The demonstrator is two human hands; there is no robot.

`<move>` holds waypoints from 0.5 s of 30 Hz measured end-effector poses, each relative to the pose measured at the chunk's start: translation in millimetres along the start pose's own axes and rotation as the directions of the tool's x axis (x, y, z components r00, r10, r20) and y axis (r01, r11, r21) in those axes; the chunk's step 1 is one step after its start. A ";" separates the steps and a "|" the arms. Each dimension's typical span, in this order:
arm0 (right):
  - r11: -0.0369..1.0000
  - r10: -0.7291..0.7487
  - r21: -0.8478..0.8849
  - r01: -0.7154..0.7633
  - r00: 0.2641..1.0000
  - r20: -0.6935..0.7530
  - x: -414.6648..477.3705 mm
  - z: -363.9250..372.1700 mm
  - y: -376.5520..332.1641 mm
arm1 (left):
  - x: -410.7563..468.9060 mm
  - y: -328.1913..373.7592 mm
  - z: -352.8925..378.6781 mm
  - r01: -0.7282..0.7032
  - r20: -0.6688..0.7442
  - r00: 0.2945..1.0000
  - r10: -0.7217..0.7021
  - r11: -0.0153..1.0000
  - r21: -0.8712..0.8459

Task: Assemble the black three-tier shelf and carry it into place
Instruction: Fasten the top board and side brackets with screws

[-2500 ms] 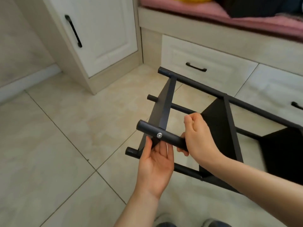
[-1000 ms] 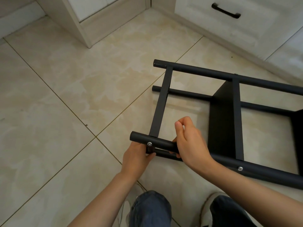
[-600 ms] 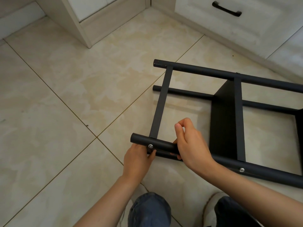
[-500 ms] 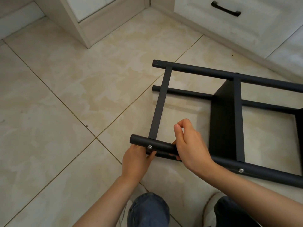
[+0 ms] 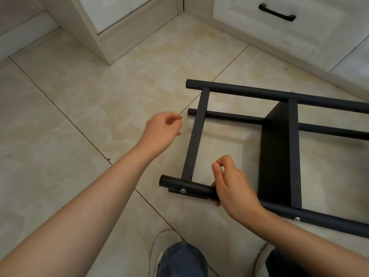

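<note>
Floor [image 5: 99,96]: pale tile, and it took the whole weight under the near pole [image 5: 191,186], so I didn't have to hold the frame up.
Shelf [image 5: 277,156]: black, tipped on its side. Its other poles ran beyond the near pole and its dark panels stood on edge to the right. My guess is it lay that way so the joints faced me.
Near pole: closest to my knees, raised a little off the tile, with its free end pointing left.
Right hand [image 5: 233,184]: clamped on the near pole just right of the crossbar [image 5: 196,134]. My lower fingers [image 5: 217,202] curled round the tube, steadying it, I reckon. The forefinger and thumb were tucked together above it.
Left hand [image 5: 161,130]: off the frame altogether, in the air beyond the near pole's free end and well apart from it. The fingers were loosely curled, a bit blurred, and nothing showed in them.
Screw [image 5: 182,190]: a silver head on the near pole between its free end and my right hand. It looked seated, but I couldn't tell how tight.
</note>
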State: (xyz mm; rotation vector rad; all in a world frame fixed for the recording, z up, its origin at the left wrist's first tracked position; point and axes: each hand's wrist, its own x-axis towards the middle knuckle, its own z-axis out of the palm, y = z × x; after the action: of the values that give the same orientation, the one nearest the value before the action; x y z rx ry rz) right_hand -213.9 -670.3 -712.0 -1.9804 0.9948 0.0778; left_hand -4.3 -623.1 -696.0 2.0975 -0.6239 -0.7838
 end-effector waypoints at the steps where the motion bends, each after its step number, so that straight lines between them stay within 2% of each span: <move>1: 1.000 0.007 0.012 -0.008 1.000 0.018 1.8 -1.9 0.1 | 9.7 13.2 9.0 -0.012 0.013 1.000 0.012 1.000 -0.004; 4: 0.996 0.042 0.074 -0.049 0.996 0.082 9.1 -10.1 0.2 | 36.8 41.2 37.2 0.025 0.034 0.999 -0.027 0.999 0.032; 7: 0.996 0.020 0.083 -0.025 0.998 0.063 21.1 -22.0 -3.7 | 58.0 50.2 58.5 0.053 0.024 0.998 -0.056 0.993 0.104; 9: 0.996 -0.049 0.074 0.050 0.999 -0.022 37.6 -35.8 -9.1 | 68.5 52.0 66.8 0.061 0.018 0.998 -0.065 0.986 0.157; 11: 0.990 -0.143 -0.011 0.143 0.978 -0.152 63.3 -53.3 -15.1 | 76.6 54.3 71.5 0.064 0.007 0.998 -0.067 0.977 0.204; 15: 0.917 -0.382 -0.264 0.300 0.854 -0.354 129.1 -87.6 -28.3 | 88.3 64.4 77.8 0.031 -0.033 0.999 -0.024 0.973 0.227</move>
State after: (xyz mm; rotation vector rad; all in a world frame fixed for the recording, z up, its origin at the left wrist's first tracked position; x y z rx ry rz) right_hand -134.7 -806.3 -692.6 -2.3922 0.8883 -0.4626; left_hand -9.1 -756.4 -710.2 2.3265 -0.6972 -0.7224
